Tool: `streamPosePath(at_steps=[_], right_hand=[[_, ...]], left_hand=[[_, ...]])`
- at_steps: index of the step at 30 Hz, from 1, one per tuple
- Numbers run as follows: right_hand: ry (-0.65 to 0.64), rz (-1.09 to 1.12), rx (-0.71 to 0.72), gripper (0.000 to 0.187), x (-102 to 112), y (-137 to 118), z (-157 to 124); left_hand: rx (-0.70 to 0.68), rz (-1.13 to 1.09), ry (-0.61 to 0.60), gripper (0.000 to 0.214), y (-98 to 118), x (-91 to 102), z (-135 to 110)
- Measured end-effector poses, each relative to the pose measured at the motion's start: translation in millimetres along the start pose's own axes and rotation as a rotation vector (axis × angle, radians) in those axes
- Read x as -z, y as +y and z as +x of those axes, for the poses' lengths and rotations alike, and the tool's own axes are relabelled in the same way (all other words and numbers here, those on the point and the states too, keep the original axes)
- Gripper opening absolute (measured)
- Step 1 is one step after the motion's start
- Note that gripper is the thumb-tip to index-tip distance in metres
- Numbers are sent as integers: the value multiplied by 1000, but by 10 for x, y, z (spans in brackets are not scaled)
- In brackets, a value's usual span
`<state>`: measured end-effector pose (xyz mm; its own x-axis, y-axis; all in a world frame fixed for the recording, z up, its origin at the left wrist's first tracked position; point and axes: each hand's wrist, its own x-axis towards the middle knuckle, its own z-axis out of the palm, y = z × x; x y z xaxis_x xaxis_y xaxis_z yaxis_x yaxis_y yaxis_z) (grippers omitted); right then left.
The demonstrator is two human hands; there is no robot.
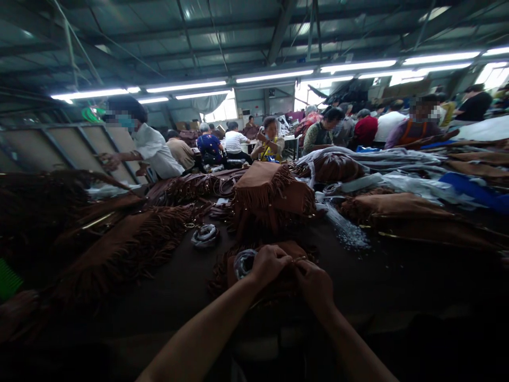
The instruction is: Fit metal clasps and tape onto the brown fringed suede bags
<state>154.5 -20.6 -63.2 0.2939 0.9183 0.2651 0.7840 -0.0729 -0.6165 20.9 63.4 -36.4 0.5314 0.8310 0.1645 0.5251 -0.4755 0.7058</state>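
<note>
A brown fringed suede bag (296,249) lies on the dark table (397,276) right in front of me. My left hand (269,263) is closed on its top edge, beside a grey roll of tape (243,262). My right hand (314,284) is closed on the same bag, fingers pinched near a thin metal piece at its opening. What the fingertips pinch is too small to name.
Several brown fringed bags are heaped at the left (123,249) and centre (270,193). A second tape roll (204,235) and a scatter of small clear pieces (348,231) lie on the table. Grey and blue fabric (397,175) piles at the right. Other workers sit and stand behind.
</note>
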Motion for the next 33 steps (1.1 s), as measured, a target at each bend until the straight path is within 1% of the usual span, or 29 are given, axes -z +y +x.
streamPosePath(at_steps=[3, 5, 8, 10, 12, 14, 16, 19, 20, 22, 24, 26, 28, 29, 31, 33], right_hand=[[-5, 115, -12, 28, 21, 43, 1], [9, 176, -27, 26, 36, 71, 7], [23, 163, -2, 24, 42, 86, 13], [40, 157, 16, 23, 33, 79, 9], [65, 180, 13, 20, 24, 71, -1], [81, 218, 26, 16, 25, 71, -10], [66, 294, 64, 16, 37, 82, -8], [19, 458, 85, 16, 59, 114, 16], [4, 518, 69, 15, 65, 127, 27], [-70, 662, 15, 16, 84, 153, 46], [-186, 894, -67, 21, 126, 175, 57], [-262, 1171, -136, 25, 199, 184, 65], [-250, 1390, -148, 27, 291, 177, 80], [-228, 1447, -139, 27, 333, 169, 93], [-185, 1464, -127, 27, 394, 151, 132], [-138, 1403, -142, 26, 407, 144, 181]], left_hand=[[89, 75, -23, 25, 36, -30, 29], [92, 165, -26, 23, 71, -49, 17], [70, 259, -28, 20, 101, -87, -15], [66, 275, -14, 20, 91, -116, -30], [62, 262, 29, 19, 65, -136, -35], [57, 228, 98, 20, 43, -133, -23], [59, 180, 164, 22, 40, -111, 10], [65, 12, 204, 26, 72, -84, 99], [64, -87, 189, 29, 86, -87, 134], [78, -320, 119, 34, 104, -115, 197], [106, -508, 54, 35, 98, -162, 242], [112, -597, 41, 33, 71, -208, 267], [112, -644, 56, 32, 40, -235, 279], [126, -677, 55, 32, 28, -240, 283], [182, -777, 37, 31, 22, -234, 286], [247, -877, 9, 25, 37, -212, 278]])
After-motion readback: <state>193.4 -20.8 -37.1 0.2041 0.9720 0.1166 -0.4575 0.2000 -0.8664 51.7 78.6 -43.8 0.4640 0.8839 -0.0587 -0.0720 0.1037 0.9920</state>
